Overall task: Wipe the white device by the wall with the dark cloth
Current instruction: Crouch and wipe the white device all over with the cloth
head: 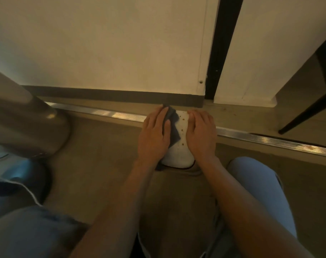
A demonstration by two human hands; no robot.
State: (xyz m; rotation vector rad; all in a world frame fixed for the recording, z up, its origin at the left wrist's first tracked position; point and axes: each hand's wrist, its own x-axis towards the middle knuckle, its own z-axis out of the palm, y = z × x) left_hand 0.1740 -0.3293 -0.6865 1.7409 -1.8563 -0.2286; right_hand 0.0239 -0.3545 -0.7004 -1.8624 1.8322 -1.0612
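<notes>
White device (179, 155) sits on the floor (102, 155) between the person's knees, far end close to the dark skirting (121, 96) at the foot of the wall (102, 43), lying across a ribbed metal threshold strip (270, 141). Top is rounded, with small brownish specks down the middle. Dark cloth (172, 125) lies on the left half of the top, one corner poking past toward the skirting. Left hand (154, 135) is on the cloth, fingers (158, 116) fairly straight and pressing it down, thumb lying over the cloth edge; reads as pressing, not a pinch. Right hand (200, 133) rests flat on the right side of the device, fingers extended, holding nothing; looks like it's steadying the body. Step in hand: wiping underway, left side covered, specks in the centre strip not yet reached. Next move probably needs the cloth dragged rightward over the specks with steady downward pressure, then the right hand shifted off so its patch gets wiped too. Grey rounded object (28, 123) stands well apart on the left; black furniture leg (307, 110) far right.
</notes>
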